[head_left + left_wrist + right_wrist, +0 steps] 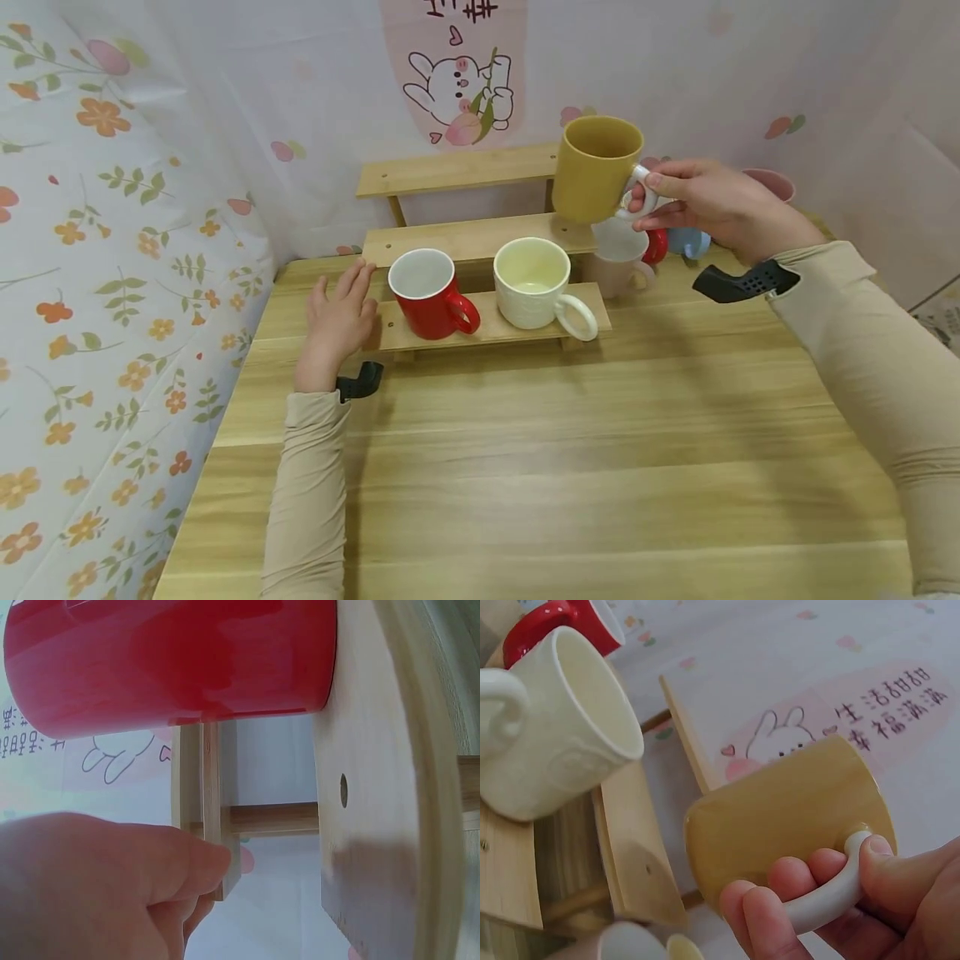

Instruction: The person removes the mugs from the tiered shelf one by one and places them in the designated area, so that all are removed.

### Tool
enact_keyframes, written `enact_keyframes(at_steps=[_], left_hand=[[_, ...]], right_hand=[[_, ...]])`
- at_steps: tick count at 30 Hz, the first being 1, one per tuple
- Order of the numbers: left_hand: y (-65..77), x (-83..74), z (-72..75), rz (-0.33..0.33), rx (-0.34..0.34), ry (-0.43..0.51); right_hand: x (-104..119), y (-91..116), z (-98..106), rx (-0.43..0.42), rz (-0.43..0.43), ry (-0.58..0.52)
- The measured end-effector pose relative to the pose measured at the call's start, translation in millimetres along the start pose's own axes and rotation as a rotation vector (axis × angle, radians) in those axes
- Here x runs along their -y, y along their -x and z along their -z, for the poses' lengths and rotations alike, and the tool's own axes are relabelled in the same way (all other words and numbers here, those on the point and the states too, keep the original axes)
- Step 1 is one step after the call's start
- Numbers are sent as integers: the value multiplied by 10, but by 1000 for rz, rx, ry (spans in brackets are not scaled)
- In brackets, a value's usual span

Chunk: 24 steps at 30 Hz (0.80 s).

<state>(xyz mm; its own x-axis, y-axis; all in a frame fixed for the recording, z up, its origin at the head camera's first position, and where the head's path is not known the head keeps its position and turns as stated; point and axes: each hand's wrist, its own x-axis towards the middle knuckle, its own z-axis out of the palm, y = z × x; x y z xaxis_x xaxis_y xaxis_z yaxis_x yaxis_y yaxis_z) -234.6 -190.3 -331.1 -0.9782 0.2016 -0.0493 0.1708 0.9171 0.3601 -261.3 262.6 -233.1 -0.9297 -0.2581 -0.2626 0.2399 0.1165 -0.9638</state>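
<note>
My right hand [701,200] grips the white handle of a yellow mug [795,817], held upright in the air in front of the top tier's right end. My left hand [337,321] is at the left end of the three-tier wooden rack [450,237]; in the left wrist view its thumb and fingers pinch the end of the middle board. On the lowest tier stand a red mug [429,310] with a white inside and, right of it, a cream mug [525,292]. Both handles point right and toward me.
Beyond the rack's right end are a pale mug [611,267], a red handle [656,247], a light blue mug [688,242] and a pink rim [772,182], partly hidden by the right hand and yellow mug. A patterned cloth [300,75] hangs behind the wooden table [525,483].
</note>
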Motion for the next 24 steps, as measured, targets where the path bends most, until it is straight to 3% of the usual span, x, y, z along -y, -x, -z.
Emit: enact_keyframes(at_steps=[7, 17, 24], left_hand=[[5, -6, -28, 13, -5, 22], [-6, 7, -44, 9, -8, 5], [-25, 24, -34, 4, -3, 15]], right_hand=[[-161, 147, 305, -12, -15, -141], [-465, 407, 659, -9, 40, -129], [-706, 566, 829, -28, 51, -214]])
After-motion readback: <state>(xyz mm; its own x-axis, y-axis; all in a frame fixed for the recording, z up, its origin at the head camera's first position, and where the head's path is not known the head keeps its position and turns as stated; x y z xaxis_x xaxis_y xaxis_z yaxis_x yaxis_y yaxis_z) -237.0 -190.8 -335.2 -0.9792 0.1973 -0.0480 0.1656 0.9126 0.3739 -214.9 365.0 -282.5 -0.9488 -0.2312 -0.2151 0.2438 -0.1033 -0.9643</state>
